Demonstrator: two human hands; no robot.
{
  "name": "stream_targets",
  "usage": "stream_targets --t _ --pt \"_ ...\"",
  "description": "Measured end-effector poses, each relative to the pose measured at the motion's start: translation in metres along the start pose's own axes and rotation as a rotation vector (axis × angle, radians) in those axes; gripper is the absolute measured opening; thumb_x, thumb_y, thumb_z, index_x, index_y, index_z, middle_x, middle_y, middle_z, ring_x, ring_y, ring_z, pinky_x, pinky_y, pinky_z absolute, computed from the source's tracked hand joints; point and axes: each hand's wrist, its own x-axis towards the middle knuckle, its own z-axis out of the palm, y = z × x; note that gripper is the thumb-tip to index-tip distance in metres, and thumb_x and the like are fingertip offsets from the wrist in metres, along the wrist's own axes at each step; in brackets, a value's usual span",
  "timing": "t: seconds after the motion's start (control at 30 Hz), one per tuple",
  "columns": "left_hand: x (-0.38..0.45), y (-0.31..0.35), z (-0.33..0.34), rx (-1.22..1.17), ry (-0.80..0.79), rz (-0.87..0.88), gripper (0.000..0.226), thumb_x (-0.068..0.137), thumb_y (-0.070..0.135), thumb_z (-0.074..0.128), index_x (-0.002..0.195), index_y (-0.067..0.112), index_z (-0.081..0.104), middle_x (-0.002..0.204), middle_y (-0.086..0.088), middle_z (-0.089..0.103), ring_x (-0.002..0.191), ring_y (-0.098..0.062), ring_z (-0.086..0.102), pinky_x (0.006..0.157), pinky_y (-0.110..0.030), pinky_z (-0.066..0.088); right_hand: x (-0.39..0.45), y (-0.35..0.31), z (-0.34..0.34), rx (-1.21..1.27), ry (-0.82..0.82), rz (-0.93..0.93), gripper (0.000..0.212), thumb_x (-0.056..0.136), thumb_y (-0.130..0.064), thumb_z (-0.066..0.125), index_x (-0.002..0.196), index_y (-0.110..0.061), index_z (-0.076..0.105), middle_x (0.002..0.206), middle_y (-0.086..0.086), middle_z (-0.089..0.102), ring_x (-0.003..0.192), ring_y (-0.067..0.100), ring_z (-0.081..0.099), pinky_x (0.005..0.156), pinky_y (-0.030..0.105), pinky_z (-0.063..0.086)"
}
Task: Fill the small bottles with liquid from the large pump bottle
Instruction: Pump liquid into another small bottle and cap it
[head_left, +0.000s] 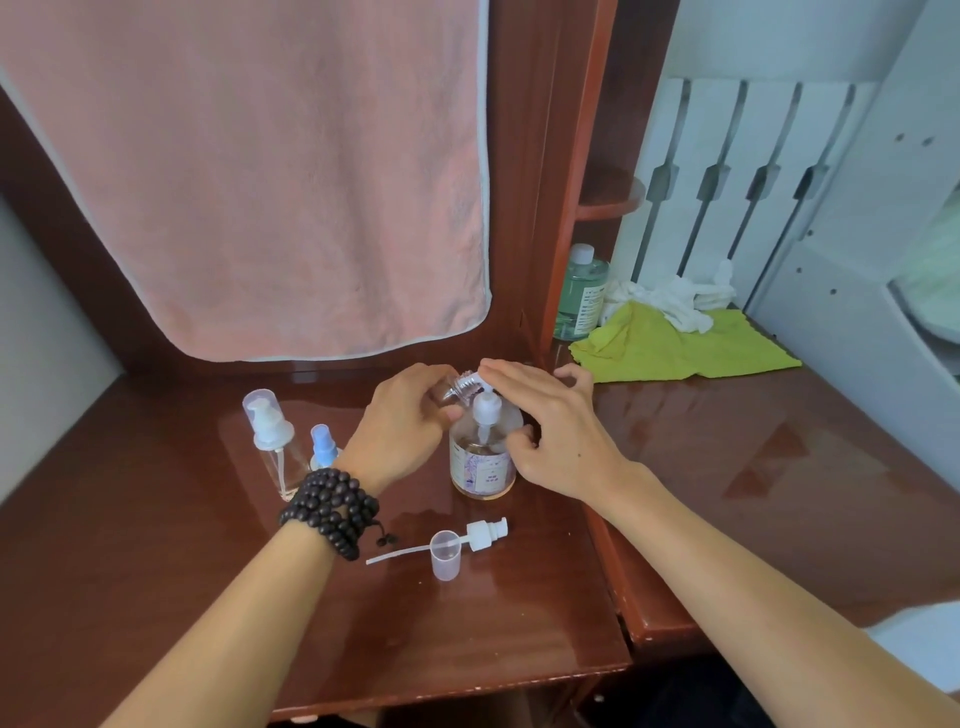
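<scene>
The large pump bottle (482, 457), clear with a floral label, stands upright on the wooden desk (493, 623). My left hand (402, 426) grips a small clear bottle (457, 387), tilted with its threaded neck toward the pump's spout. My right hand (545, 421) lies over the white pump head with its fingers stretched across the top. A removed white pump cap with its tube (467, 538) and a small clear cup (445, 555) lie in front of the big bottle. Two more small bottles stand at the left, one with a white pump (272, 441), one with a blue sprayer (323, 447).
A pink towel (270, 182) hangs behind the desk. To the right lie a yellow-green cloth (670, 345) and white tissues (670, 299), with a green-tinted bottle (582, 296) in the shelf corner. Dark beads (332, 509) circle my left wrist.
</scene>
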Motion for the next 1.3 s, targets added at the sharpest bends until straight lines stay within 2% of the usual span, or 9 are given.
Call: stream_targets --t 0.17,0.4,0.6,0.73,0.9,0.97,1.07,1.13,1.3 --pt "-0.006 -0.006 0.01 -0.009 -0.024 -0.041 0.023 0.082 0.011 0.065 0.099 0.026 0.062 0.091 0.004 0.062 0.086 -0.016 0.056 0.084 -0.042 0.049 0.002 0.001 0.005 0.012 -0.004 0.054 0.066 0.064 -0.009 0.047 0.123 -0.023 0.074 0.132 -0.009 0.068 0.125 0.003 0.06 0.105 0.05 0.028" --pt "-0.002 0.001 -0.001 -0.036 0.022 -0.005 0.027 0.083 0.009 0.067 0.107 0.021 0.065 0.098 -0.002 0.064 0.092 -0.02 0.058 0.084 -0.034 0.046 0.001 0.001 -0.001 0.018 -0.03 -0.007 0.077 0.065 -0.008 0.05 0.141 -0.021 0.059 0.151 -0.009 0.052 0.139 -0.002 0.043 0.1 0.037 0.026" --pt "-0.003 -0.005 0.008 0.01 -0.016 -0.039 0.027 0.083 0.01 0.066 0.108 0.02 0.063 0.096 -0.001 0.064 0.09 -0.019 0.058 0.084 -0.038 0.047 0.003 0.002 0.002 0.044 -0.033 0.061 0.069 0.068 -0.019 0.039 0.129 -0.025 0.07 0.138 -0.011 0.064 0.13 -0.001 0.053 0.102 0.045 0.03" --pt "-0.004 -0.002 0.004 -0.002 -0.022 -0.029 0.023 0.084 0.009 0.066 0.105 0.019 0.065 0.092 -0.002 0.062 0.084 -0.016 0.054 0.073 -0.021 0.039 0.002 0.002 0.002 0.043 -0.046 0.045 0.069 0.068 -0.013 0.045 0.133 -0.023 0.067 0.141 -0.009 0.062 0.132 0.0 0.052 0.102 0.045 0.03" --pt "-0.001 0.004 0.0 -0.018 0.02 -0.019 0.023 0.084 0.009 0.066 0.106 0.016 0.065 0.096 -0.006 0.064 0.089 -0.02 0.057 0.075 -0.011 0.035 0.002 0.0 0.0 0.029 -0.035 -0.001 0.074 0.069 -0.01 0.05 0.141 -0.019 0.059 0.15 -0.007 0.053 0.138 -0.002 0.044 0.099 0.037 0.027" --pt "-0.002 0.002 0.003 -0.014 0.014 -0.019 0.022 0.084 0.009 0.066 0.105 0.016 0.065 0.095 -0.007 0.064 0.087 -0.02 0.057 0.076 -0.015 0.039 0.002 0.0 0.001 0.028 -0.032 0.023 0.071 0.07 -0.016 0.044 0.138 -0.021 0.062 0.147 -0.008 0.056 0.136 -0.002 0.047 0.1 0.04 0.028" --pt "-0.003 -0.002 0.009 0.007 -0.013 -0.041 0.022 0.082 0.011 0.066 0.1 0.024 0.063 0.092 0.0 0.062 0.088 -0.02 0.059 0.083 -0.039 0.049 0.002 0.0 0.002 0.028 -0.037 0.059 0.071 0.069 -0.024 0.034 0.131 -0.022 0.068 0.139 -0.008 0.063 0.129 0.001 0.055 0.101 0.046 0.03" --pt "-0.005 -0.002 0.008 0.003 -0.019 -0.047 0.024 0.082 0.012 0.066 0.101 0.026 0.063 0.091 0.002 0.062 0.089 -0.019 0.059 0.084 -0.044 0.05 0.002 -0.001 0.002 0.033 -0.045 0.061 0.071 0.069 -0.025 0.034 0.129 -0.023 0.07 0.137 -0.008 0.065 0.128 0.002 0.056 0.102 0.047 0.03" --pt "-0.002 0.002 0.0 0.002 0.012 -0.001 0.025 0.084 0.01 0.067 0.107 0.019 0.064 0.095 -0.005 0.063 0.084 -0.016 0.055 0.075 -0.021 0.04 0.001 -0.002 -0.001 -0.003 -0.014 -0.019 0.07 0.07 -0.013 0.047 0.139 -0.017 0.062 0.148 -0.004 0.056 0.135 0.002 0.049 0.097 0.039 0.03"
